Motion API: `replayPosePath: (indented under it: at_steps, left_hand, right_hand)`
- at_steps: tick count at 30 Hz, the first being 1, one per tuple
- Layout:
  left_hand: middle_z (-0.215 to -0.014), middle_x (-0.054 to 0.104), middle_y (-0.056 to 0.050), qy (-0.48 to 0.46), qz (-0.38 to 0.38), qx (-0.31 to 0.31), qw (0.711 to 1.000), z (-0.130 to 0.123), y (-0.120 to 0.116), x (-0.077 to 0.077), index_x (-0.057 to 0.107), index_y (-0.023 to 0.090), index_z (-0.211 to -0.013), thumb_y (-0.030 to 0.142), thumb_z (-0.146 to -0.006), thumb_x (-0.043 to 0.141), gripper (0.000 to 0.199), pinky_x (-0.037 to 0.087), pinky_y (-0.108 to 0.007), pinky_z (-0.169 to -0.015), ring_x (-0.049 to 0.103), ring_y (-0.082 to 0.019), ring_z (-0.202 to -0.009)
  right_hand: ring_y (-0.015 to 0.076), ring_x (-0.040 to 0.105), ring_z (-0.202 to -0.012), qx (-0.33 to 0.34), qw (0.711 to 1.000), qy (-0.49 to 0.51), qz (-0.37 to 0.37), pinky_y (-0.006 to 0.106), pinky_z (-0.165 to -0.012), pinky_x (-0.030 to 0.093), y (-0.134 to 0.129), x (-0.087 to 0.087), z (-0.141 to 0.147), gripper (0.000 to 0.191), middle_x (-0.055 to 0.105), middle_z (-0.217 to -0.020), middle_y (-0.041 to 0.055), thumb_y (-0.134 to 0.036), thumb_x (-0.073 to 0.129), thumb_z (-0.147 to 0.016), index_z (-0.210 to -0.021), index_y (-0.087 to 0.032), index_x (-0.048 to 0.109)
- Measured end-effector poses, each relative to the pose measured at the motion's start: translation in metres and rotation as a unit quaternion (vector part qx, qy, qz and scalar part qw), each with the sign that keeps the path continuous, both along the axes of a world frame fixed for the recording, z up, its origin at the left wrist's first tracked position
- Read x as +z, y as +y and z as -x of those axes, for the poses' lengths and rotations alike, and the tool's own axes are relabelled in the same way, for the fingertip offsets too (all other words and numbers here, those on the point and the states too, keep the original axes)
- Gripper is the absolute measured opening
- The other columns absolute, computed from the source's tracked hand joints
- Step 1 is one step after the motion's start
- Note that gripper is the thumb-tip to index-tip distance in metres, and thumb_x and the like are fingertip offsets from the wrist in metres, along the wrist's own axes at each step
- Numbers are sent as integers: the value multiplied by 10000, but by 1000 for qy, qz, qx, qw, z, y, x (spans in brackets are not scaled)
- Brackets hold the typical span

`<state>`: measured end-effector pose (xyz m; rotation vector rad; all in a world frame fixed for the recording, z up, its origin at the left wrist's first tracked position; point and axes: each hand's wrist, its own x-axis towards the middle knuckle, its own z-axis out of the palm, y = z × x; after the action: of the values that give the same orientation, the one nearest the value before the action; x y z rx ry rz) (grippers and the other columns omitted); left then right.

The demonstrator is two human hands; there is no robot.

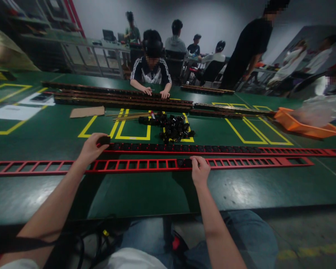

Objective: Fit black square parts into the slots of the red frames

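Note:
My left hand (93,148) is closed around a small black block (104,140), which looks like a socket module, at the left end of the filled row on the far red slotted rail (292,151). My right hand (201,170) pinches another black socket module (187,163) at the near red slotted rail (145,164). Directly left of that one, a black socket (180,163) sits in a slot of the near rail. A long row of black sockets (184,148) fills the middle of the far rail. My fingers partly hide both held modules.
Beyond the rails lies a pile of loose black modules (175,127) on the green table (145,194). Long dark rails (123,100) lie farther back, where a co-worker's hands (156,92) rest. An orange bin (305,125) with clear plastic stands right; cardboard (86,111) lies left.

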<state>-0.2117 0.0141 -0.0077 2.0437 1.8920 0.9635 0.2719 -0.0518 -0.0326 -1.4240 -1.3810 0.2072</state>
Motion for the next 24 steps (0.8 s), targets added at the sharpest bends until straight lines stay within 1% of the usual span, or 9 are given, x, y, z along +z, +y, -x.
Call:
replayPosePath:
  at_steps: [3,6,7,9,12,16,18,20,24]
  left_hand:
    - [-1253,637,-145,48,11,-19,999,-3,0,2,597,115,-1254,328,-859,555,450,457,-439,-1059,586,-262,-1168]
    - [-1301,630,-145,108,11,2,994,-6,-2,3,573,136,-1334,356,-903,509,488,400,-512,-1091,545,-303,-1226]
    - [-1303,625,-147,122,10,9,992,-6,-2,3,566,145,-1353,373,-908,495,505,393,-531,-1090,541,-317,-1224]
    - [-1289,596,-165,131,9,-1,991,-3,-1,0,559,130,-1357,385,-890,473,540,421,-517,-1068,558,-322,-1184]
    - [-1253,561,-170,112,14,-39,993,7,4,-11,568,107,-1292,418,-854,463,548,477,-455,-1035,585,-309,-1120]
    - [-1267,553,-158,87,16,-92,992,18,12,-25,544,168,-1206,415,-816,446,472,438,-489,-1102,553,-327,-1200]
    - [-1263,567,-128,61,27,-102,993,19,12,-24,535,221,-1155,387,-771,455,426,411,-509,-1132,539,-324,-1238]
    - [-1223,599,-86,32,50,-99,993,17,9,-20,542,264,-1089,364,-719,471,390,406,-512,-1140,554,-313,-1229]
    - [-1170,647,-71,11,91,-98,991,17,4,-15,590,284,-1025,433,-673,510,390,445,-514,-1091,595,-342,-1166]
  right_hand:
    - [218,659,-815,1,1000,0,5,351,-783,486,0,-1,0,269,742,-826,67,-303,508,-904,-791,-193,725]
    - [219,658,-819,2,1000,3,5,352,-789,485,0,-1,0,264,740,-825,66,-297,506,-906,-788,-196,720]
    - [218,656,-816,2,1000,3,5,350,-788,484,0,-1,1,263,738,-822,65,-294,505,-907,-787,-197,718]
    - [214,651,-806,1,1000,-2,8,345,-783,482,-2,0,1,263,735,-814,62,-286,501,-910,-783,-200,715]
    - [208,647,-805,0,1000,-8,13,336,-784,482,-4,0,2,268,732,-813,58,-268,487,-913,-778,-205,709]
    - [207,644,-837,-3,1000,-4,17,333,-813,486,-5,-2,2,267,730,-832,56,-266,484,-927,-794,-209,708]
    - [206,637,-836,-2,1000,-2,20,332,-814,486,-6,-2,1,257,729,-838,54,-260,488,-926,-802,-210,708]
    - [207,631,-835,0,1000,-1,20,334,-814,484,-6,-2,2,250,727,-841,54,-251,490,-921,-805,-210,707]
    - [213,627,-835,2,1000,4,19,337,-808,480,-8,0,3,246,722,-832,54,-246,490,-919,-795,-214,700]
